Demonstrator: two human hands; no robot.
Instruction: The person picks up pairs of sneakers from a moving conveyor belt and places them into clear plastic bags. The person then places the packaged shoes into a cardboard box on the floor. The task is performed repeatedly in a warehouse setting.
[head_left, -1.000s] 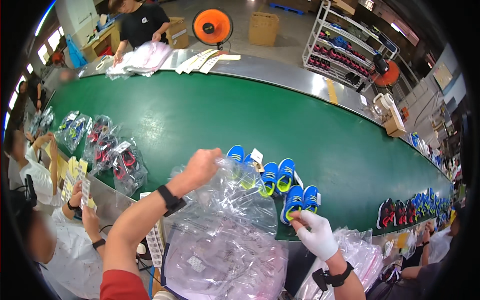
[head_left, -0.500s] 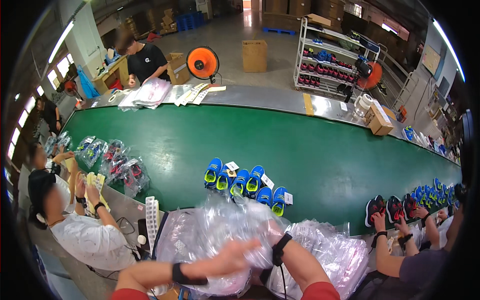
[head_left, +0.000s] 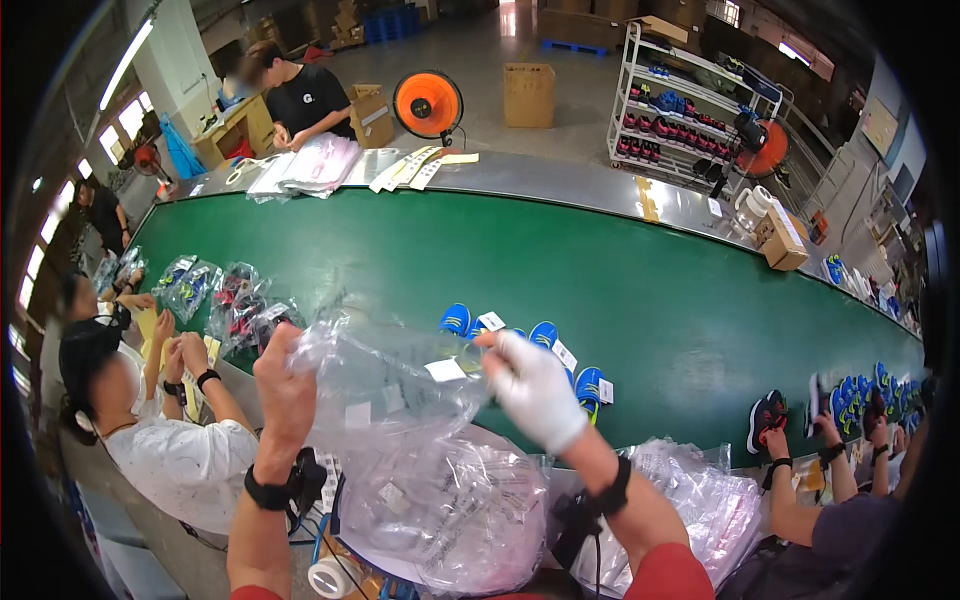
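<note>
I hold a clear plastic bag [head_left: 385, 375] stretched between both hands above the near edge of the green conveyor belt [head_left: 420, 250]. My left hand [head_left: 285, 385] is bare and grips the bag's left edge. My right hand [head_left: 535, 390] wears a white glove and pinches the bag's right edge. Just beyond the bag, several small blue and yellow shoes [head_left: 560, 355] with white tags lie on the belt. Under my forearms is a heap of clear plastic bags [head_left: 450, 510].
A person in a white shirt [head_left: 170, 440] sits close on my left beside bagged shoes [head_left: 235, 305]. Another person's hands [head_left: 790, 455] work at my right near more shoes [head_left: 850, 395]. Across the belt a person in black [head_left: 300, 95] handles bags; an orange fan [head_left: 428, 103] and shoe rack [head_left: 680, 115] stand behind.
Both hands have risen from the bag heap, lifting one clear bag and spreading it in front of the blue shoes. One second ago my left hand reached toward the shoes on the belt.
</note>
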